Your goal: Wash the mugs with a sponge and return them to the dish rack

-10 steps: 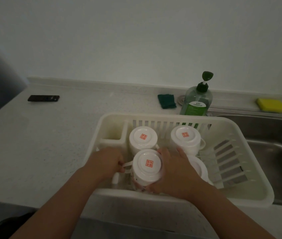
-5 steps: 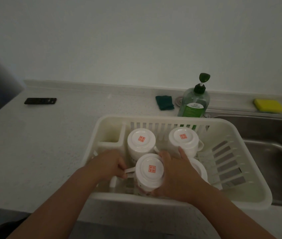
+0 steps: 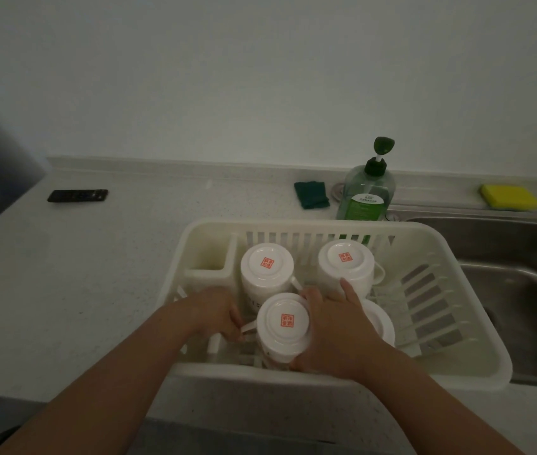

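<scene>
A cream plastic dish rack (image 3: 477, 362) on the counter holds several white mugs upside down, each with a red stamp on its base. The nearest mug (image 3: 285, 325) stands at the rack's front. My left hand (image 3: 214, 311) pinches its handle on the left side. My right hand (image 3: 333, 326) wraps the mug's right side. Two more mugs stand behind, back left mug (image 3: 266, 267) and back right mug (image 3: 346, 262). Another mug (image 3: 380, 323) is partly hidden behind my right hand. A yellow sponge (image 3: 508, 198) lies on the ledge behind the sink.
A steel sink (image 3: 523, 290) lies right of the rack. A green soap pump bottle (image 3: 367, 192) stands behind the rack, a dark green scouring pad (image 3: 311, 194) beside it. A black remote-like object (image 3: 77, 195) lies far left on the counter (image 3: 63, 290).
Both hands keep their hold on the nearest mug, which has sunk slightly lower into the rack's front. The view has shifted a little.
</scene>
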The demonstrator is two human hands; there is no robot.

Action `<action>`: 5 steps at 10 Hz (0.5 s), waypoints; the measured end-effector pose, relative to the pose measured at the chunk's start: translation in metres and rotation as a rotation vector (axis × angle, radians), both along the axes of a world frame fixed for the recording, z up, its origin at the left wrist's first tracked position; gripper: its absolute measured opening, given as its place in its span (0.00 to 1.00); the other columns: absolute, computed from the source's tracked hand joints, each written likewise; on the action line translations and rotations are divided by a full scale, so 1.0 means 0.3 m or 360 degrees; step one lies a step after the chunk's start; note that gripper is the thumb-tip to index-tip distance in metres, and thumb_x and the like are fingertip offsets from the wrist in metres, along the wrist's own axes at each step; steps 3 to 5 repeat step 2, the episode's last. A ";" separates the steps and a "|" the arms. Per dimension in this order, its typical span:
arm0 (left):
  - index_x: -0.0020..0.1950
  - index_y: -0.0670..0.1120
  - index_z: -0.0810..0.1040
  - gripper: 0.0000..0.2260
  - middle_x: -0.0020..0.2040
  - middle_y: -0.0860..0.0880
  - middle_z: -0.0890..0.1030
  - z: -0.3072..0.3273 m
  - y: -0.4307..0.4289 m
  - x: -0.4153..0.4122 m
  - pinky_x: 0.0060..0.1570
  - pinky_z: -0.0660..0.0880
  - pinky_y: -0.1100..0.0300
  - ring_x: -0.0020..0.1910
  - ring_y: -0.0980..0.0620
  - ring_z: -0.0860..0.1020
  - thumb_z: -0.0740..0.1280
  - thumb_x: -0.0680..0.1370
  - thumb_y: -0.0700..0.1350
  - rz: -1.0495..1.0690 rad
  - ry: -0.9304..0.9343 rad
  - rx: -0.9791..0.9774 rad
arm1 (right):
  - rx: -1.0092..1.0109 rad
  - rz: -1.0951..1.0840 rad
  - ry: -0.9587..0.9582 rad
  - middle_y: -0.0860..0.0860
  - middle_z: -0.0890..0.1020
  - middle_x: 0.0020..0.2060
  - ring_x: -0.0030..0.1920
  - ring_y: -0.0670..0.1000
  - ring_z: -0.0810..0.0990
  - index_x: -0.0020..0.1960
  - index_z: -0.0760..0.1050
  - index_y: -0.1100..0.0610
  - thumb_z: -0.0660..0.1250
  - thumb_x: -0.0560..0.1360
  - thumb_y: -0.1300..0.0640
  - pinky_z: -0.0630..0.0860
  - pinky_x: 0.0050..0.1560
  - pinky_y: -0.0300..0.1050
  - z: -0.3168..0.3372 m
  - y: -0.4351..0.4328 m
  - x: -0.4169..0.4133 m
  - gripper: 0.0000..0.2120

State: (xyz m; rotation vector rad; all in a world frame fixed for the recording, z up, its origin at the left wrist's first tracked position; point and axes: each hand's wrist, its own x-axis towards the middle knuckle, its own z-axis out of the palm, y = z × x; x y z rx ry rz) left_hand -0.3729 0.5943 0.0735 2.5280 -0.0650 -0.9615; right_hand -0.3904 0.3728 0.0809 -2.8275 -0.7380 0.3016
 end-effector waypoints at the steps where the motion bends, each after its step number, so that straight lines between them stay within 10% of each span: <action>1: 0.55 0.48 0.83 0.11 0.46 0.53 0.83 0.007 0.000 -0.004 0.44 0.69 0.68 0.39 0.62 0.75 0.72 0.73 0.44 -0.0038 0.0049 0.0097 | 0.0004 -0.0043 0.0028 0.47 0.70 0.67 0.70 0.50 0.64 0.71 0.57 0.50 0.71 0.62 0.32 0.40 0.75 0.54 0.007 0.006 -0.004 0.46; 5: 0.61 0.50 0.80 0.15 0.51 0.55 0.81 0.024 -0.001 -0.010 0.50 0.70 0.65 0.48 0.58 0.75 0.70 0.75 0.42 -0.0037 0.0027 0.0132 | -0.0052 -0.0013 0.0074 0.47 0.69 0.69 0.72 0.51 0.61 0.74 0.52 0.49 0.71 0.62 0.33 0.39 0.75 0.55 0.012 0.009 0.001 0.49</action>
